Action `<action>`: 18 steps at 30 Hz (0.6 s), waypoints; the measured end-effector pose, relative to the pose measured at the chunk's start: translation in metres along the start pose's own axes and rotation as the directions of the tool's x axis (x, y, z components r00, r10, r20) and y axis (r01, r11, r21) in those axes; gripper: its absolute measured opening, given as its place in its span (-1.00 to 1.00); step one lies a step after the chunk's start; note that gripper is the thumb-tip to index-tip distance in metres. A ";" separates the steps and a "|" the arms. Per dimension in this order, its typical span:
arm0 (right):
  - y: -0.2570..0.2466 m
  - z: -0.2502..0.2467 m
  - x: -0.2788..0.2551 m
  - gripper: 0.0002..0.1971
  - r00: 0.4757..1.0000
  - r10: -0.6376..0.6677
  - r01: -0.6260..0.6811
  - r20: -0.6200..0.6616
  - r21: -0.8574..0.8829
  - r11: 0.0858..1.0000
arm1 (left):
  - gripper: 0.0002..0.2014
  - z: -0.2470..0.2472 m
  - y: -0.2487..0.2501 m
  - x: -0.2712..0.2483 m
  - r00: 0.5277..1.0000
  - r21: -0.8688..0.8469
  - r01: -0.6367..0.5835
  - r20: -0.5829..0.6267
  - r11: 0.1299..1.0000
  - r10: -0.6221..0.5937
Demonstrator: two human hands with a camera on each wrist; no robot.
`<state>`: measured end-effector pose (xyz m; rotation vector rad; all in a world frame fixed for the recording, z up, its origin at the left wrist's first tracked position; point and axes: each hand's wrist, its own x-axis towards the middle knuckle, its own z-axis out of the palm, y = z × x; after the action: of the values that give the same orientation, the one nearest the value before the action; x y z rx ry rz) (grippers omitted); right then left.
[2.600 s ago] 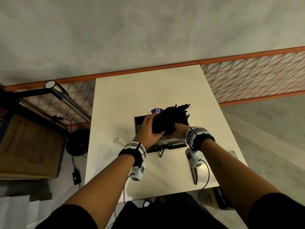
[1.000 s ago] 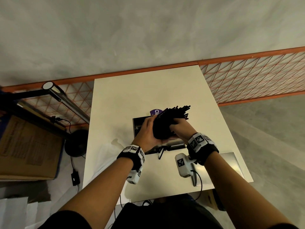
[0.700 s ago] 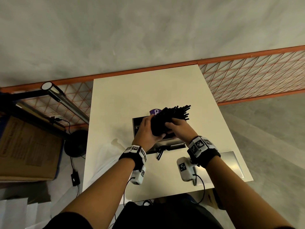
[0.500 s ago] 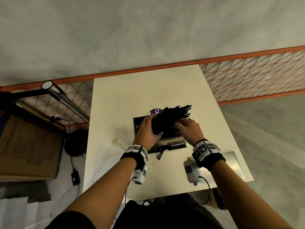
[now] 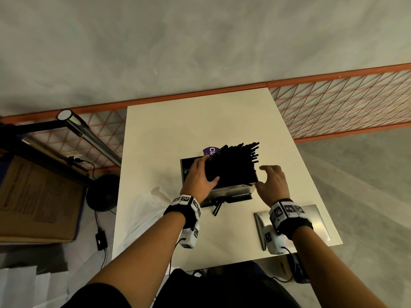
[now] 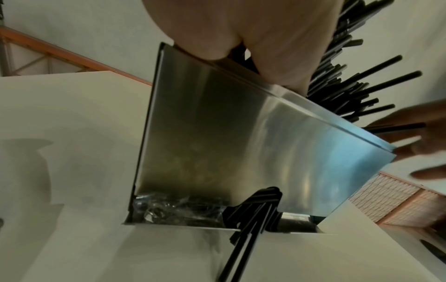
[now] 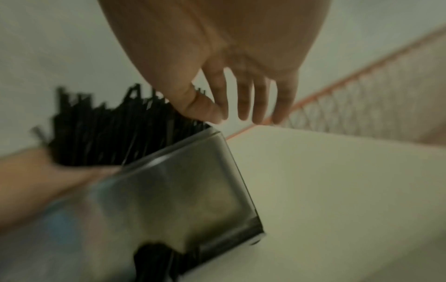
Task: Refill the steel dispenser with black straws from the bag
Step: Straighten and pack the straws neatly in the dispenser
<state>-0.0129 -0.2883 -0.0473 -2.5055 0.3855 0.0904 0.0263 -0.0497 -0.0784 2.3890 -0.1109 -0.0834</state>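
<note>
A thick bundle of black straws [image 5: 233, 165] leans out of the open top of the steel dispenser [image 5: 231, 193], its ends fanning to the far right. My left hand [image 5: 201, 177] grips the bundle's near left end over the box. My right hand [image 5: 272, 182] hovers just right of the dispenser with fingers spread, holding nothing. A few straws [image 6: 248, 225] poke out of the dispenser's [image 6: 241, 143] front slot onto the table. The right wrist view is blurred: the straws [image 7: 108, 129] stand above the steel box [image 7: 169, 190], with my fingers [image 7: 243, 101] loose beside them.
The steel lid [image 5: 318, 221] lies flat at the table's near right corner. A clear plastic bag [image 5: 142, 212] lies at the near left edge. A purple label [image 5: 210, 150] shows behind the dispenser. A lamp [image 5: 89, 136] and cardboard box [image 5: 37, 201] stand left of the white table [image 5: 200, 121].
My right hand has let go of the straw bundle and drawn away to the right of the dispenser. My left hand keeps its grip on the bundle, which has sunk lower into the box.
</note>
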 end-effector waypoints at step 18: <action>-0.069 0.003 0.010 -0.80 0.888 0.132 -0.322 0.440 0.391 0.862 | -0.25 0.002 -0.004 0.002 0.999 -0.034 -0.038 0.027 0.999 0.039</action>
<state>0.0172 -0.2349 -0.0135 -1.9020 0.4725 0.5396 0.0284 -0.0485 -0.0821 2.3518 -0.1667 -0.0990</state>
